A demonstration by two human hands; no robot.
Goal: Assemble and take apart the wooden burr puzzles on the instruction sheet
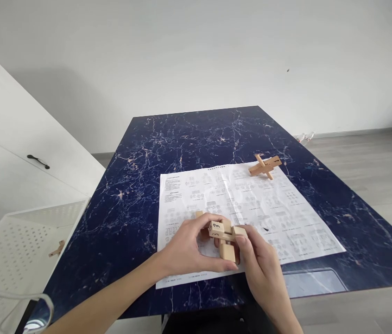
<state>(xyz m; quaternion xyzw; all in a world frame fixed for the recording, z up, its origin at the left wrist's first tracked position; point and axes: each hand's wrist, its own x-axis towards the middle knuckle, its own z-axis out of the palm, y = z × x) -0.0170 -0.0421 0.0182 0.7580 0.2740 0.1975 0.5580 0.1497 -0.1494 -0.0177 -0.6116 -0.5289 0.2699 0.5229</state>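
Both hands hold a small wooden interlocking puzzle (224, 237) over the near part of a printed instruction sheet (244, 204). My left hand (189, 248) wraps round its left side, fingers curled over the top and thumb under. My right hand (263, 264) pinches its right end from below. One block of the puzzle bears a handwritten number. A second wooden cross-shaped puzzle (264, 166) lies alone at the sheet's far right corner.
The sheet lies on a dark blue marble-patterned table (154, 153). A white perforated tray (18, 241) with one small wooden piece (57, 249) stands at the left. White cabinets with a black handle (38, 161) rise behind it. A white cable (11, 301) crosses the lower left.
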